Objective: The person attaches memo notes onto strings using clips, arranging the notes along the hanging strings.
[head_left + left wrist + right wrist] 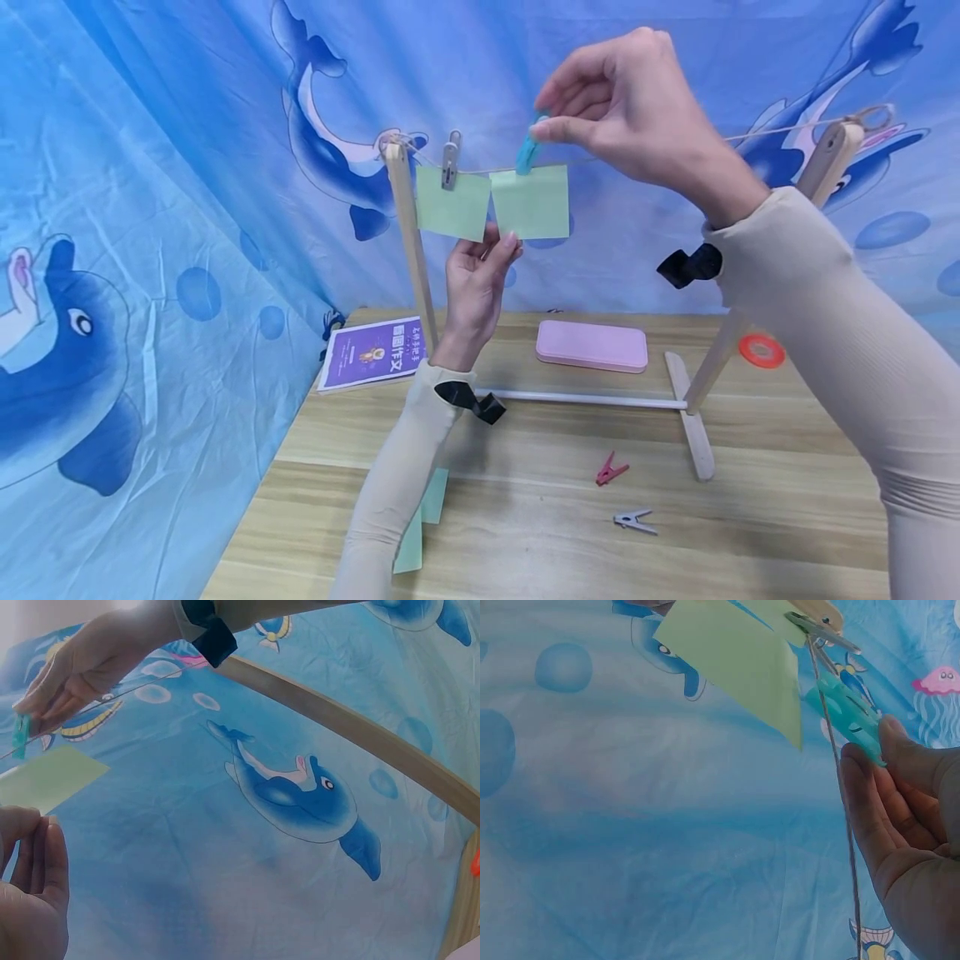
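Note:
My left hand [476, 279] pinches the lower edge of a pale green paper note [534, 204], holding it up beside the string. My right hand [630, 108] pinches a teal clothespin [529, 150] between thumb and fingertips. In the head view the clothespin overlaps the note's top edge; in the right wrist view the clothespin [849, 716] is at the string [844, 802], close to the note [735, 664]. Whether it bites the paper I cannot tell. To the left, another green note [453, 204] hangs from the string by a grey clothespin [451, 160].
Wooden posts [408, 225] carry the string, joined low by a white bar [585, 398]. On the table lie a pink clothespin [611, 469], a grey-white clothespin [634, 521], green notes [409, 546], a pink case [591, 345], a purple book [371, 354] and a red ring [762, 351].

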`<move>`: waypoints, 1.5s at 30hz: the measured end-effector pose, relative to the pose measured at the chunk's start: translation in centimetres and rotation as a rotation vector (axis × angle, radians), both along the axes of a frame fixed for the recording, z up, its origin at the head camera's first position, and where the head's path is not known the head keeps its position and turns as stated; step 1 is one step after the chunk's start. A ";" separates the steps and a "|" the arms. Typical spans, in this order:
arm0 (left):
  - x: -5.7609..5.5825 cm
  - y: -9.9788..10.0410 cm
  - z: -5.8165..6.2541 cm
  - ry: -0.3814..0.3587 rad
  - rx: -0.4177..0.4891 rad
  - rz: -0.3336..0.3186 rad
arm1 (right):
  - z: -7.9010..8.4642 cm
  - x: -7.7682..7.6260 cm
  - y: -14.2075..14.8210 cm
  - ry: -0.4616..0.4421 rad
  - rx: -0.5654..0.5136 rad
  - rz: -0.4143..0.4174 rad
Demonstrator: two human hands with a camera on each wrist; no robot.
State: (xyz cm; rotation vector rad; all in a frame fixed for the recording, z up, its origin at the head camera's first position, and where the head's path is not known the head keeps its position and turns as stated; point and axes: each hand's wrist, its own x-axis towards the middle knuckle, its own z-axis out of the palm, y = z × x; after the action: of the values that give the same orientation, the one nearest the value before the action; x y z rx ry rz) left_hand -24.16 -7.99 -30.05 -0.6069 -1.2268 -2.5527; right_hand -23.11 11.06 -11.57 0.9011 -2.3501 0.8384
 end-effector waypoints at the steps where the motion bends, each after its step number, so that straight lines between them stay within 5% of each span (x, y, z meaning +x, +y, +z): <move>1: 0.0 0.0 0.1 -0.001 0.002 -0.001 | 0.0 -0.1 -0.1 -0.006 0.007 0.001; 45: 0.3 -0.2 -0.1 -0.010 0.036 -0.033 | -0.5 0.9 -0.9 -0.131 0.099 -0.004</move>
State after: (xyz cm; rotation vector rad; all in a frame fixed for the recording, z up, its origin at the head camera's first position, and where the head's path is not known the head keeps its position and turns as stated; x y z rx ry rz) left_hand -23.86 -8.18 -30.16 -0.6126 -1.1815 -2.6017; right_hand -22.25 10.16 -12.06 0.9054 -2.5248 0.8082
